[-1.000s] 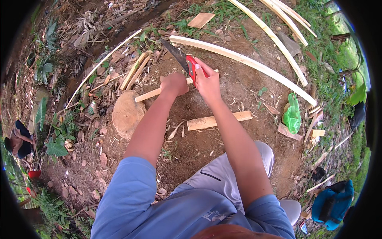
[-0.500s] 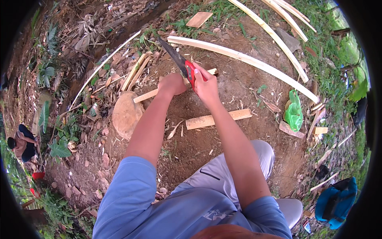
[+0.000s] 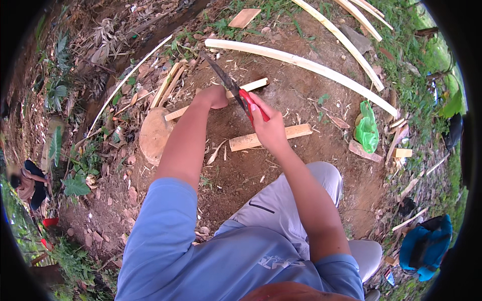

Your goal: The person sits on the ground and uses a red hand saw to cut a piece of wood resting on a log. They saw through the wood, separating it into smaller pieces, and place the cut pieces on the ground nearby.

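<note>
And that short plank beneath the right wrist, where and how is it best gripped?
Probably near the left end of the plank, coming from above and closing across its width: it lies lengthwise and narrow on the ground, and the right hand hides part of its middle.

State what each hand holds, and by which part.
The right hand holds the red-handled saw by its handle; the left hand holds the wooden strip near its middle.
</note>
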Available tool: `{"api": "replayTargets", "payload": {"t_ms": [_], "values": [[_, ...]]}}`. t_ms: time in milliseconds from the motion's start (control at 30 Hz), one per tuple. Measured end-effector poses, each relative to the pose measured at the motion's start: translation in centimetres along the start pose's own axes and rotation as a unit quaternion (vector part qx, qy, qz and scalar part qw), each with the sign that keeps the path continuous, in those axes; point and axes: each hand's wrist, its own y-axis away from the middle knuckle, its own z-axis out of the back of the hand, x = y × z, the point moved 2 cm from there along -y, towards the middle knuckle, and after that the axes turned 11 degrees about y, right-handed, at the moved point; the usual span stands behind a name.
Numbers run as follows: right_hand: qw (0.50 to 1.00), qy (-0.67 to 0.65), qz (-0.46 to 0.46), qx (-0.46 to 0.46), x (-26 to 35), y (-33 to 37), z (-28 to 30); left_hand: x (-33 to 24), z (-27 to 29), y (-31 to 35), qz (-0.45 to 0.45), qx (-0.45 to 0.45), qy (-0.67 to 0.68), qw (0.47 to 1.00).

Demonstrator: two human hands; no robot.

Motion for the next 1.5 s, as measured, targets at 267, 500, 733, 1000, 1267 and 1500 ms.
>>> {"api": "replayTargets", "payload": {"t_ms": [267,500,733,1000,1267,1500], "values": [[0.995,-0.059,-0.085,0.008,-0.2,1.7,-0.4,0.5,-0.2,-0.7,0.000,0.000,-0.023,1.000],[0.992,-0.092,-0.091,0.000,-2.6,2.2,-1.0,0.4,0.1,-0.4,-0.005,0.009,-0.012,1.000],[0.975,-0.126,-0.181,0.006,-1.8,8.0,3.4,-1.4,2.1,1.9,0.004,0.031,-0.001,1.000],[0.987,0.046,-0.148,0.046,8.3,14.6,12.8,0.6,0.8,-0.6,-0.011,0.024,0.044,0.999],[0.975,0.096,-0.195,-0.036,17.2,24.3,26.7,2.2,1.3,-3.5,0.013,0.105,0.205,0.973],[0.942,0.224,-0.210,-0.133,18.8,30.4,31.0,1.2,3.3,-0.1,-0.167,-0.094,-0.023,0.981]]}}
